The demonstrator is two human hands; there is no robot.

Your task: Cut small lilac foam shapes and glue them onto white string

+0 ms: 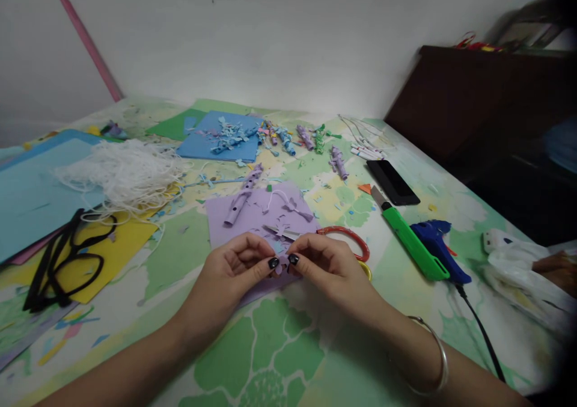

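My left hand (246, 266) and my right hand (322, 263) meet low in the middle of the head view. Both pinch a small purple foam piece (282, 265) between thumb and forefinger; its full shape is partly hidden by the fingertips. Beneath them lies a purple foam sheet (220, 214). On that sheet rest a rolled purple foam tube (243, 196) with dark holes and a small purple piece with a white string (297, 207). Red-handled scissors (347, 231) lie just beyond my right hand, blades pointing left.
At left are tangled white string (126, 169), black glasses (67, 263) and coloured sheets (36, 202). A green cutter (415, 244), blue glue gun (439, 244) and phone (392, 181) lie right. Blue sheets (198, 145) and several small foam rolls (338, 162) sit farther back.
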